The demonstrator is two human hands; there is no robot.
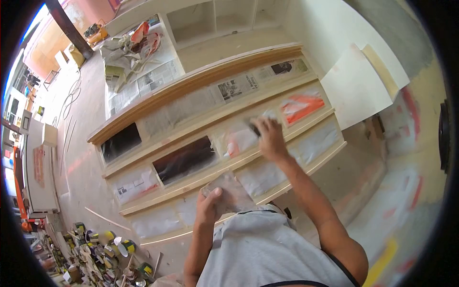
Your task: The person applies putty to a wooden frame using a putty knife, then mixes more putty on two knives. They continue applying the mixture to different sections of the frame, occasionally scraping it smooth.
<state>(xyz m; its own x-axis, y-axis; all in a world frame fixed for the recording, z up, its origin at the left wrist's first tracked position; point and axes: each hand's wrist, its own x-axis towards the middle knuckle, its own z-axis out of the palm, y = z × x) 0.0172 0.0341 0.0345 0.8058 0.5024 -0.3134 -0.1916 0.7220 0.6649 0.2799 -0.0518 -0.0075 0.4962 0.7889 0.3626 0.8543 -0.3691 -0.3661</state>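
Note:
A wide wooden frame unit (229, 122) lies in front of me, its long rails running at a slant and its openings covered with newspaper and plastic. My right hand (270, 138) grips a small dark pad (255, 128), slightly blurred, against the unit near a middle rail. Close to my body, my left hand (209, 204) holds a flat grey-brown sheet (230, 193), thumb on top and fingers hidden beneath. Beside my right hand is a panel with orange-red plastic (302, 108). A dark panel (185, 160) sits left of it, across the rails.
Crumpled paper and plastic (131, 55) lie on a newspaper-covered board (155, 79) at upper left. A white cabinet (215, 21) stands behind, with a white panel (351, 88) at right. Several paint cans (126, 247) and debris crowd the lower left floor. A cable (71, 98) trails there.

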